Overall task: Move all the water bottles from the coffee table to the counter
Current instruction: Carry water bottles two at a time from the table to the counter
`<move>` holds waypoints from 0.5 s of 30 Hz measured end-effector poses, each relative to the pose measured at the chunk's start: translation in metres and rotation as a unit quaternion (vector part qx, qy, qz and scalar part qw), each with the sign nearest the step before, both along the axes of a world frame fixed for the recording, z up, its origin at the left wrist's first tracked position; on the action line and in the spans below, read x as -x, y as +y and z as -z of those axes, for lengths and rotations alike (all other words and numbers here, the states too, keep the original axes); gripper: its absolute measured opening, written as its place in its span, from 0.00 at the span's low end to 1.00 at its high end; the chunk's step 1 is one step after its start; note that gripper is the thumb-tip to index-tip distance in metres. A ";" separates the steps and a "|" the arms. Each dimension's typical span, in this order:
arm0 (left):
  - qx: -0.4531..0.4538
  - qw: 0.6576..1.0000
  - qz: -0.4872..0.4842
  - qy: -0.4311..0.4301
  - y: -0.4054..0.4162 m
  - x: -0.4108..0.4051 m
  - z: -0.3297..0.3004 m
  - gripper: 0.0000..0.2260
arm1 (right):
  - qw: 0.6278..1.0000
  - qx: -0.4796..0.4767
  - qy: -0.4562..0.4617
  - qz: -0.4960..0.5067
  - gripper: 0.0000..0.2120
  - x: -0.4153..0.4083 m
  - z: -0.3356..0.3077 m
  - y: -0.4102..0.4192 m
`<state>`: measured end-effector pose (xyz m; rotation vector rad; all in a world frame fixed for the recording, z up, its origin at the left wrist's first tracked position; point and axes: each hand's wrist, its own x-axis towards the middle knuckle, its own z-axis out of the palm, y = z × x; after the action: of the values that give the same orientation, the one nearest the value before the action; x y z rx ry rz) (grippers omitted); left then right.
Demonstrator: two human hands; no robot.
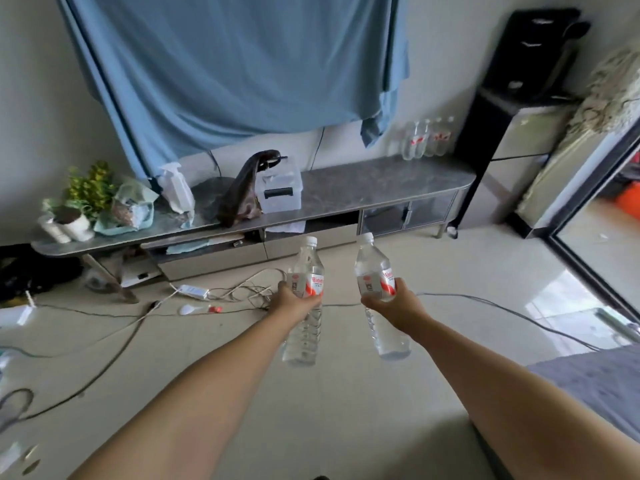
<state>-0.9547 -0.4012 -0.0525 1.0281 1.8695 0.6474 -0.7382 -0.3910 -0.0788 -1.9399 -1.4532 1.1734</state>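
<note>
My left hand (295,302) grips a clear water bottle (307,268) with a red and white label around its middle. My right hand (394,308) grips a second such bottle (372,268) the same way. Both bottles are upright, white caps up, held out in front of me above the floor. Ahead runs the long grey marble-top counter (363,185). Several more water bottles (426,139) stand together at its far right end against the wall. The coffee table is out of view.
On the counter's left half sit a clear plastic box (278,192), a brown bag (244,192), a spray bottle (175,188) and potted plants (81,202). Cables and a power strip (194,292) lie across the floor. A black cabinet (512,133) stands right; a grey rug (595,382) lies lower right.
</note>
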 end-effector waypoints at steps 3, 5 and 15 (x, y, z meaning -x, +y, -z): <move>0.011 0.999 0.034 0.003 0.040 -0.016 0.004 0.27 | 1.000 0.004 -0.006 0.023 0.32 -0.016 0.004 0.029; 0.016 0.999 0.050 0.011 0.060 -0.025 0.006 0.29 | 1.000 0.006 -0.004 0.029 0.33 -0.025 0.005 0.044; 0.035 0.993 0.108 0.033 0.243 -0.126 0.018 0.31 | 0.999 -0.003 0.002 0.041 0.32 -0.124 0.013 0.212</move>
<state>-0.8283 -0.1580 -0.0701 1.1981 1.7914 0.4218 -0.6145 -0.1792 -0.0916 -1.9725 -1.3604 1.1337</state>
